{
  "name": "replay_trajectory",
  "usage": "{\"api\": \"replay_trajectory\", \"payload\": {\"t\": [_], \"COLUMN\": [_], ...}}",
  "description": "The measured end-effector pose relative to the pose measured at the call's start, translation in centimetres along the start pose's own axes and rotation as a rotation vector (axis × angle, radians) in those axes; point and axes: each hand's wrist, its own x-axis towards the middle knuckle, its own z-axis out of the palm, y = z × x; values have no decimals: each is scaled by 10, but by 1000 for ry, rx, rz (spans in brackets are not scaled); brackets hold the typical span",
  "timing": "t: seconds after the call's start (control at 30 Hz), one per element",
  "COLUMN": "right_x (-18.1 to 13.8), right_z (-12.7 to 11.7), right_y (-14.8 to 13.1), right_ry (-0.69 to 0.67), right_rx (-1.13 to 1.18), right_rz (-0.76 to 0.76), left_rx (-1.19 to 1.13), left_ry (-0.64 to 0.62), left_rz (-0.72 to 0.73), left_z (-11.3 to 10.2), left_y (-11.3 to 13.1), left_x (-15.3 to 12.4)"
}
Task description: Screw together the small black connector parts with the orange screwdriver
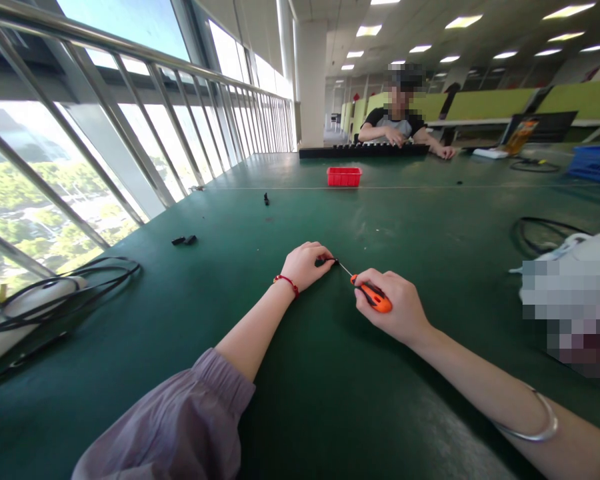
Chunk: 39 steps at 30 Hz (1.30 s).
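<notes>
My right hand [394, 305] is closed round the orange and black handle of a screwdriver [375, 295]. Its thin shaft points up and left to a small black part [334, 261], and the tip meets or nearly meets it; I cannot tell which. That part is pinched in the fingers of my left hand [306, 265], low over the green table, and is mostly hidden by them. Farther off lie two small black pieces [184, 240] to the left and another little black piece [267, 199] beyond my left hand.
A red bin [344, 177] stands farther back on the green table [300, 413]. Behind it, a person [399, 123] sits at a long black keyboard-like object [364, 151]. Coiled black cable [105, 267] lies at left, a white bag [580, 257] at right, a blue basket [596, 164] far right.
</notes>
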Motion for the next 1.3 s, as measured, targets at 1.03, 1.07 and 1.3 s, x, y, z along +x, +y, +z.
{"api": "replay_trajectory", "payload": {"t": [1.03, 1.07, 1.3], "right_x": [1, 1, 1], "right_z": [0, 0, 0], "right_y": [-2, -2, -1], "right_ry": [-136, -136, -65], "right_rx": [5, 7, 12], "right_rz": [0, 1, 3], "left_rx": [-27, -27, -16], "left_ry": [39, 39, 15], "left_rz": [-45, -46, -42], "left_z": [-2, -2, -3], "left_y": [-4, -4, -3], "left_x": [1, 1, 1]}}
